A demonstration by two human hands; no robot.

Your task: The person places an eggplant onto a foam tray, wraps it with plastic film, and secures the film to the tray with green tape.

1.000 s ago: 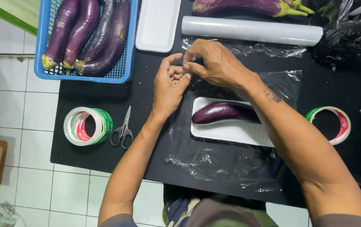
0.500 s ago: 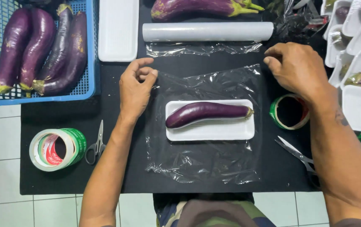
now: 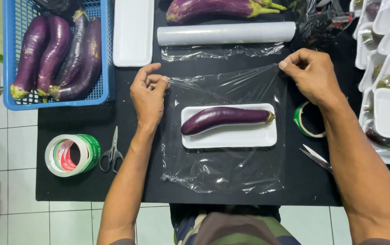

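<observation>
Pinching the far corners of the plastic film (image 3: 227,131), left hand (image 3: 148,93) and right hand (image 3: 314,75) grip it. 1 eggplant (image 3: 224,119) lies on the white tray (image 3: 231,138) mid-film, long axis left-right, stem pointing right.

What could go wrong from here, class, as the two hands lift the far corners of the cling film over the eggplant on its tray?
1. The cling film is already wrinkled at its near edge; it may cling to itself and fold unevenly.
2. The left hand and right hand pinch only the corners, so thin film could tear or slip.
3. The eggplant lies loose on the white tray; a tug might roll it.
</observation>
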